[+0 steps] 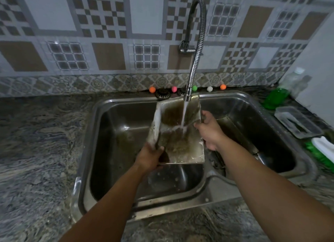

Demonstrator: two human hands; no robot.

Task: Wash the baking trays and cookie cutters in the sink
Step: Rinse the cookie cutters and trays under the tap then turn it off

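A square metal baking tray, stained brown inside, is held tilted over the steel sink, its far edge raised toward the wall. Water runs from the flexible tap onto the tray's middle and flows down it. My left hand grips the tray's near left corner. My right hand holds its right edge. Another tray lies low in the sink behind my right hand, mostly hidden. No cookie cutters can be made out.
A green dish-soap bottle, a clear plastic box and a green-and-white brush stand on the right counter. Small coloured balls line the back edge. Marbled stone counter lies to the left.
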